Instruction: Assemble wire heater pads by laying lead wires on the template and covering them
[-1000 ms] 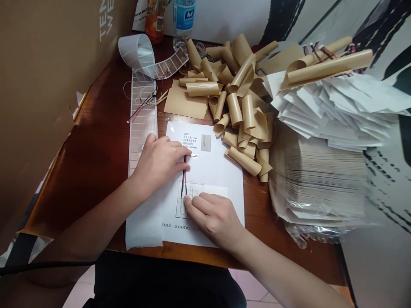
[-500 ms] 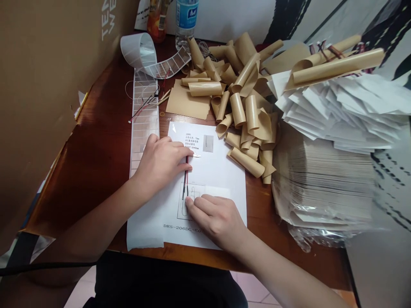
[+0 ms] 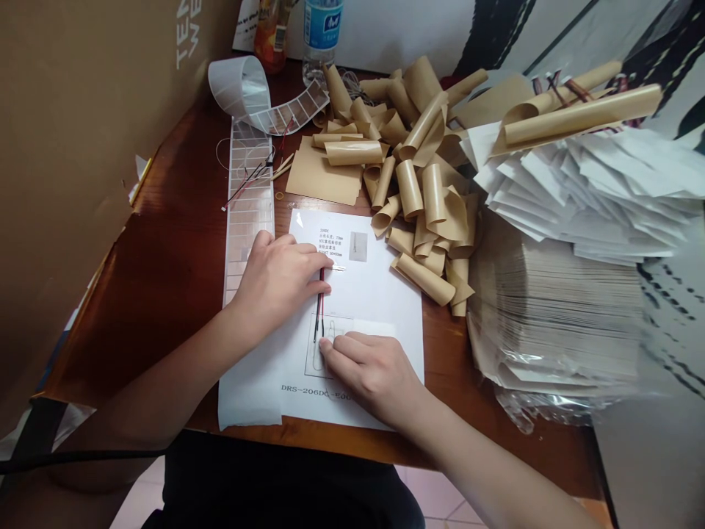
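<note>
A printed white sheet point(image 3: 380, 294) lies on the desk beneath both hands. Red and black wires point(image 3: 322, 305) run down it to dark sleeved ends over a framed line drawing point(image 3: 309, 367). My left hand point(image 3: 278, 275) rests on the sheet's left part, thumb and index finger pressing on the upper end of the wires. A small pale connector end point(image 3: 339, 269) sticks out by the index fingertip. My right hand point(image 3: 369, 367) is closed in a pinch just below the sleeved ends, fingers curled; whatever it grips is hidden or too thin to make out.
Several rolled brown paper pieces point(image 3: 407, 187) are heaped behind the sheet. On the right, white paper point(image 3: 584, 184) tops a tall stack point(image 3: 556, 308). A clear label strip point(image 3: 250, 191) with loose wires lies left, near a cardboard box point(image 3: 82, 147). Bottles point(image 3: 322, 37) stand at the back.
The view has shifted very slightly. Both hands and the wires keep the same places on the sheet.
</note>
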Available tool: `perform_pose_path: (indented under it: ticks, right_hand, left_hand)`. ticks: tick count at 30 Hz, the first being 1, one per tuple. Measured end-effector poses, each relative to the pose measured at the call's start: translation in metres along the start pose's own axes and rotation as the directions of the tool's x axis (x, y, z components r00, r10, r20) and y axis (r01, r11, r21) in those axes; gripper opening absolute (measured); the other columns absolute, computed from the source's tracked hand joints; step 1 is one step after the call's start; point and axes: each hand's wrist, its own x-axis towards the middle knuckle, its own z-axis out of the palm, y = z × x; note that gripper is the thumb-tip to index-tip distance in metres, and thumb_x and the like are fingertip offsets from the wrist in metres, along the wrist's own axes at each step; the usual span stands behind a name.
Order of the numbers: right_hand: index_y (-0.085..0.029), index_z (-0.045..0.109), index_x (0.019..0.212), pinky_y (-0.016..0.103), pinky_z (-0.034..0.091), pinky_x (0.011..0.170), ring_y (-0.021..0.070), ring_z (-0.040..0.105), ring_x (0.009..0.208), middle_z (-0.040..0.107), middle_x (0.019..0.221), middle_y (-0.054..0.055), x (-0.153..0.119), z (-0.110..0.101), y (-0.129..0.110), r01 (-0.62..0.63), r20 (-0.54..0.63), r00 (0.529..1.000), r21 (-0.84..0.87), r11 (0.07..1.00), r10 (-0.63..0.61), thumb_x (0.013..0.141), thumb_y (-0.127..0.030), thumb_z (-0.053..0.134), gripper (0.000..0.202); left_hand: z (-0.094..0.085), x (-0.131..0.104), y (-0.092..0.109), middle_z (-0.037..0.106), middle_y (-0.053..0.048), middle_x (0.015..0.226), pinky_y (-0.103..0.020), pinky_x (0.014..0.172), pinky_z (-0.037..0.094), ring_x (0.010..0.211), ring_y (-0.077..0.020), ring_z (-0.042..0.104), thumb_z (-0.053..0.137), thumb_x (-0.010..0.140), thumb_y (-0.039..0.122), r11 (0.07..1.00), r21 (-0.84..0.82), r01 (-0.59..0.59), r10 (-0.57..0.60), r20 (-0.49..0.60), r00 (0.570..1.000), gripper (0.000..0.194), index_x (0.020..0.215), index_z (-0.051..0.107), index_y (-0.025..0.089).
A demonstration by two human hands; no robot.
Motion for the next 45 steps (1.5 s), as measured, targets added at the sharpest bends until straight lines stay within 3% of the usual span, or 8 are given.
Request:
perform_pose_path:
  ticks: [7,12,17,20,25,30,45]
  right_hand:
    - [-0.013,0.068,0.09,0.03,0.028,0.05,0.0124,0.041,0.055,0.054,0.063,-0.001,-0.004,-0.004,-0.004,-0.075,0.089,0.993,0.025,0.997,0.073,0.099,-0.015,0.046,0.023]
    - [-0.013,0.069,0.098,0.031,0.029,0.051,0.0138,0.044,0.056,0.057,0.065,0.0,-0.006,-0.013,-0.001,-0.085,0.14,0.987,0.067,0.994,0.075,0.098,-0.016,0.043,0.026]
    - [-0.016,0.07,0.1,0.028,0.031,0.054,0.0132,0.049,0.062,0.057,0.069,0.001,-0.006,-0.01,0.005,-0.325,0.073,0.944,0.043,0.945,0.322,0.1,-0.02,0.046,0.024]
    - [-0.019,0.069,0.106,0.028,0.03,0.053,0.0142,0.054,0.068,0.061,0.075,0.002,-0.005,-0.006,0.006,-0.406,0.08,0.911,0.015,0.914,0.404,0.101,-0.023,0.048,0.023]
    - [-0.023,0.071,0.103,0.028,0.027,0.052,0.0147,0.052,0.069,0.063,0.079,0.003,-0.002,-0.005,0.006,-0.39,0.061,0.919,0.012,0.921,0.389,0.1,-0.024,0.052,0.02]
    - [-0.021,0.073,0.095,0.028,0.029,0.054,0.015,0.051,0.069,0.061,0.076,0.003,0.001,-0.007,0.005,-0.387,0.023,0.922,0.016,0.922,0.386,0.098,-0.021,0.053,0.02]
    - [-0.019,0.066,0.087,0.026,0.039,0.057,0.0144,0.053,0.071,0.059,0.085,0.004,0.009,-0.009,0.004,-0.419,0.073,0.908,0.183,0.889,0.413,0.093,-0.017,0.053,0.015]
  left_hand:
    - [0.003,-0.002,0.001,0.076,0.001,0.095,-0.039,0.08,0.027,0.092,-0.0229,0.06,0.067,0.091,0.035,0.999,0.036,-0.026,0.027,-0.033,0.999,0.013,0.1,0.075,0.029]
    - [-0.004,-0.006,0.007,0.075,-0.002,0.101,-0.041,0.082,0.028,0.096,-0.0265,0.061,0.064,0.092,0.043,0.997,0.074,-0.03,0.028,0.025,0.999,0.027,0.112,0.072,0.026]
    - [-0.013,-0.015,0.015,0.072,-0.008,0.116,-0.043,0.087,0.029,0.107,-0.0312,0.058,0.07,0.084,0.054,0.995,0.091,-0.037,0.024,0.133,0.991,0.056,0.128,0.062,0.021]
    - [-0.016,-0.021,0.018,0.069,-0.01,0.122,-0.044,0.089,0.03,0.109,-0.0323,0.057,0.075,0.08,0.055,0.997,0.062,-0.043,0.031,0.18,0.983,0.069,0.135,0.055,0.019]
    - [-0.015,-0.028,0.021,0.066,-0.012,0.129,-0.045,0.091,0.03,0.115,-0.0345,0.053,0.08,0.074,0.051,0.999,0.032,-0.014,0.007,0.21,0.978,0.086,0.143,0.044,0.016]
    - [-0.011,-0.031,0.024,0.061,-0.013,0.136,-0.046,0.093,0.031,0.119,-0.0343,0.05,0.079,0.077,0.043,1.0,0.012,0.001,-0.004,0.221,0.975,0.087,0.148,0.037,0.014]
    - [-0.007,-0.033,0.019,0.06,-0.014,0.136,-0.044,0.09,0.032,0.116,-0.0325,0.049,0.076,0.078,0.043,0.999,-0.033,0.0,0.006,0.194,0.981,0.085,0.149,0.037,0.015]
